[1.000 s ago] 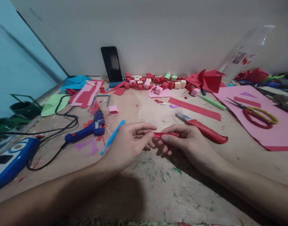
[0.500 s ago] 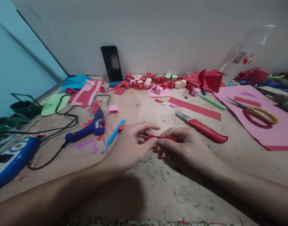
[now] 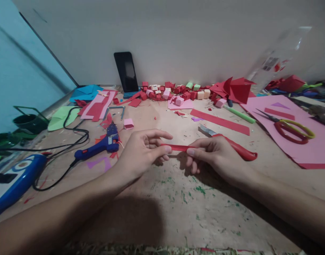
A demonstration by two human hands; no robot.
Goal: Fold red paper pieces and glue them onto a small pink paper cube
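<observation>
A narrow red paper strip stretches between my two hands above the wooden table. My left hand pinches its left end between thumb and fingers, with the index finger reaching out above. At the other end my right hand grips the strip with thumb and forefinger. A red-handled knife lies just behind the right hand, partly covered by it. To the left of my left hand rests a blue glue gun, its black cord trailing away.
Small folded paper cubes line the back wall beside a leaning phone. Scissors lie on pink paper at right. A red strip lies behind the knife. A green cup stands at left.
My hands have moved apart and slightly up, so more of the red strip shows between them. My left hand now covers the blue stick that lay beside it.
</observation>
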